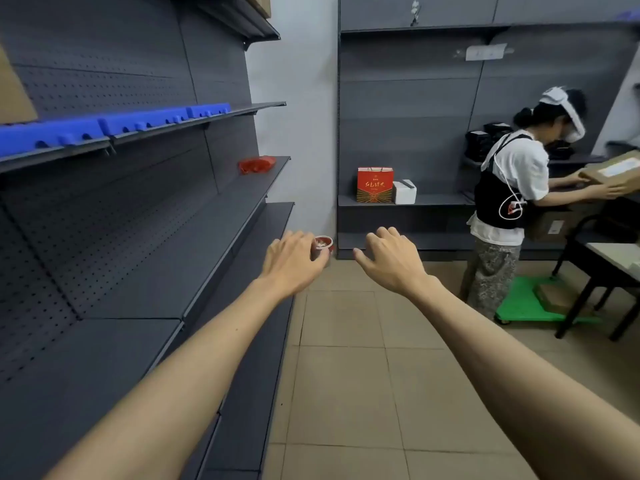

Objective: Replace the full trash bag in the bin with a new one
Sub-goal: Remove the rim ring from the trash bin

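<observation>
A small bin (324,245) lined with a red bag stands on the floor in the far corner, with pale rubbish showing at its top. My left hand (294,259) is stretched out in front of it and covers its left side; its fingers hang loosely curled and hold nothing. My right hand (391,259) reaches forward beside it, to the right of the bin, fingers relaxed and empty. A crumpled red plastic bag (257,164) lies on a dark shelf above and left of the bin.
Dark pegboard shelving (145,237) lines the left wall, with blue trays (114,124) on an upper shelf. Another person (512,202) handles cardboard boxes at the right, by a green trolley (526,303) and a table (609,261). A red gift bag (375,185) sits on the back shelf.
</observation>
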A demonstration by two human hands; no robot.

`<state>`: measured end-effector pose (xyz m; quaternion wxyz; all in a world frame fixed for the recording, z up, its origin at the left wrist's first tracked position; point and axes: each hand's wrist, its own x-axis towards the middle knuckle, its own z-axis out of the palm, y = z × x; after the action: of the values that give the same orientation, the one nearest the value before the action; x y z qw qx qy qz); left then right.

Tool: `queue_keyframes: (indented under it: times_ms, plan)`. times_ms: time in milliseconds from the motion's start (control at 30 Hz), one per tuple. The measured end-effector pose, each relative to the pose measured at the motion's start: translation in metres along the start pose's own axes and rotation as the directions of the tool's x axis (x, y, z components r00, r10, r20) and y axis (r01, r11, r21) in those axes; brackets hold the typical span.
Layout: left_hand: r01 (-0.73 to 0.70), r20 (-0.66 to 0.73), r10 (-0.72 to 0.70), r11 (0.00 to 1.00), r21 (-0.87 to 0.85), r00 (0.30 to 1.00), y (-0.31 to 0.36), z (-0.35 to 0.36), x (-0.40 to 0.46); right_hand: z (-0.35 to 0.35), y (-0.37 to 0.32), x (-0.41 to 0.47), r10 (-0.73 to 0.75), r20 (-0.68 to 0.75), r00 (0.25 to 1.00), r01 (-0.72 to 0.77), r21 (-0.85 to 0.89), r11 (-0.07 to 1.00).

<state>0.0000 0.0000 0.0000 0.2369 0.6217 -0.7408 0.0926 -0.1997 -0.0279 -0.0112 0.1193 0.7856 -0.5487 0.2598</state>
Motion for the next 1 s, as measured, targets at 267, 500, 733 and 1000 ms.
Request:
queue_keyframes:
  times_ms: [267,500,733,1000]
  plan:
    - [0.040,-0.052,-0.037,0.997,0.058,0.998,-0.017,0.042,0.067,0.053,0.035,0.061,0.023,-0.005,1.000,-0.023,0.025,0.999]
    - [0.065,0.005,-0.066,0.991,0.121,0.998,-0.031,0.080,0.152,0.098,0.083,0.138,0.032,0.025,0.999,-0.032,0.026,0.999]
    - [0.094,0.027,-0.098,0.988,0.123,0.995,-0.048,0.123,0.217,0.141,0.117,0.206,0.017,0.049,0.999,-0.017,0.012,1.000]
    - [0.085,0.026,-0.089,0.986,0.142,0.996,-0.082,0.173,0.287,0.198,0.132,0.274,0.005,0.059,0.998,-0.005,0.005,1.000]
